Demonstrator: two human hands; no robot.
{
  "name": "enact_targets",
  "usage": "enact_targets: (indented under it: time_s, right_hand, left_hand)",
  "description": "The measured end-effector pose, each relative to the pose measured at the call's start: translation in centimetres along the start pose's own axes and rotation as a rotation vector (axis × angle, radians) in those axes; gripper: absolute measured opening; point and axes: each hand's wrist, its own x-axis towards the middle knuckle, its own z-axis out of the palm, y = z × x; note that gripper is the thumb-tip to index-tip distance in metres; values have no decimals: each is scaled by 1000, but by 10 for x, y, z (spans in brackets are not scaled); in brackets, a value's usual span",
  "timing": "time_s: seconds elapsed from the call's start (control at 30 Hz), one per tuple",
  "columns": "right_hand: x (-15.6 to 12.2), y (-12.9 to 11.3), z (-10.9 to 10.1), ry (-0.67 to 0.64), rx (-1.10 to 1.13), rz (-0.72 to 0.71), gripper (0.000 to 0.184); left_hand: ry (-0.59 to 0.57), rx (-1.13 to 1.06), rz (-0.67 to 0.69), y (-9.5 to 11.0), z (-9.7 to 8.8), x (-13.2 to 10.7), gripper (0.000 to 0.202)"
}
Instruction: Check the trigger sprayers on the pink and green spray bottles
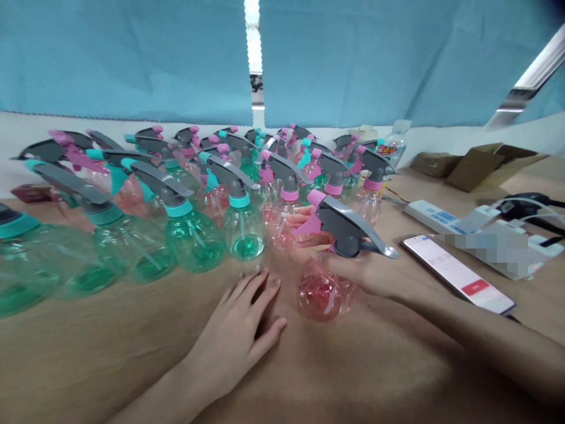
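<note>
A pink spray bottle (325, 294) with a grey and pink trigger head stands on the table, tilted slightly. My right hand (364, 272) is around its neck just below the head, thumb in front and fingers reaching behind; the collar is mostly hidden by it. To the left, my left hand (236, 327) rests palm down on the wooden tabletop, fingers spread and holding nothing. Just beyond it is a green spray bottle (243, 232) with a turquoise collar. Another pink spray bottle (282, 227) stands behind my right fingers, partly covered by them.
Several green spray bottles (150, 253) line the left, with more pink and green ones behind. On the right lie a lit phone (454, 274), a white power strip (445, 221) with cables and an open cardboard box (489, 168). A blue curtain (353, 65) hangs behind.
</note>
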Motion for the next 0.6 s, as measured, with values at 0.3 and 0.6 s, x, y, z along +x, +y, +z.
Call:
enact_targets:
  time_s: [0.3,0.6]
  right_hand:
    - [0,0,1,31,-10,-30,45]
    - [-1,-6,0,6,-12,-34,45]
  left_hand:
    - [12,-3,5,-1,0,0,45]
    - [-6,21,6,0,1,0,47]
